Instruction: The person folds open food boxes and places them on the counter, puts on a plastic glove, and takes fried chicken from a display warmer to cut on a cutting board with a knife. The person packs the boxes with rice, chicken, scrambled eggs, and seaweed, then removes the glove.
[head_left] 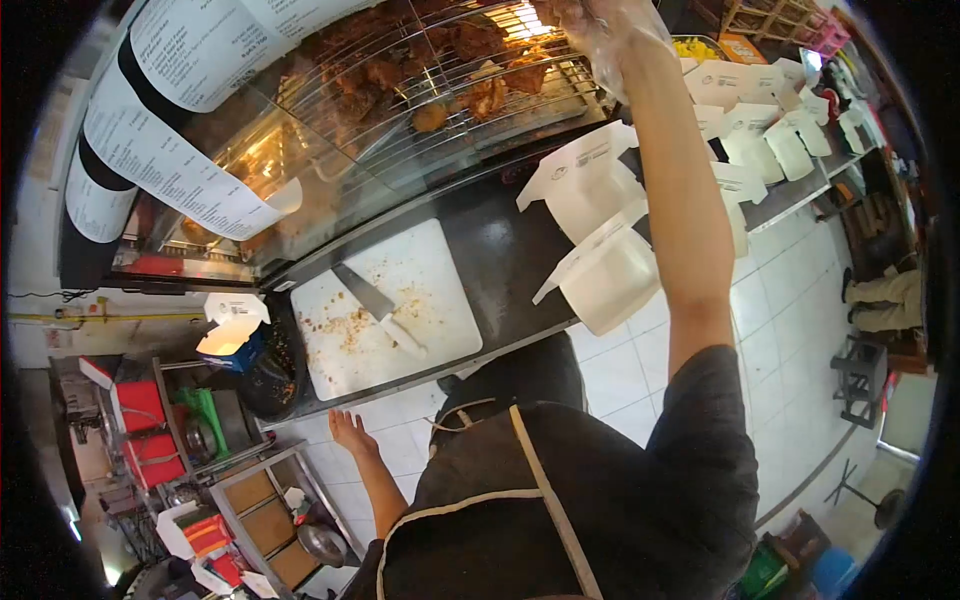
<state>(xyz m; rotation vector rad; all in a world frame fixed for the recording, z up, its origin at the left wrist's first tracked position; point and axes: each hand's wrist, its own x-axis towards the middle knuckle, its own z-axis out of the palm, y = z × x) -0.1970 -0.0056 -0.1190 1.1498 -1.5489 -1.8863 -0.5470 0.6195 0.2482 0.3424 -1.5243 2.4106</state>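
Note:
Gloved in clear plastic, my right hand (600, 35) reaches up to the right end of the wire rack (560, 95) in the lit display case, beside browned meat pieces (480, 40). Its fingers are blurred and partly cut off by the top edge. My left hand (350, 432) is bare, held low near the counter's front edge, fingers apart, nothing in it. A knife (365, 293) with a white handle lies on the white cutting board (440, 270), among brown crumbs. Open white boxes (585, 180) stand on the dark counter (500, 240) under my right forearm.
More open boxes (755, 140) line the counter to the right, near a tray of yellow food (695, 48). Paper receipts (175, 150) hang on the case glass. A black tray (270, 385) sits left of the board. A person's legs (890, 302) show far right.

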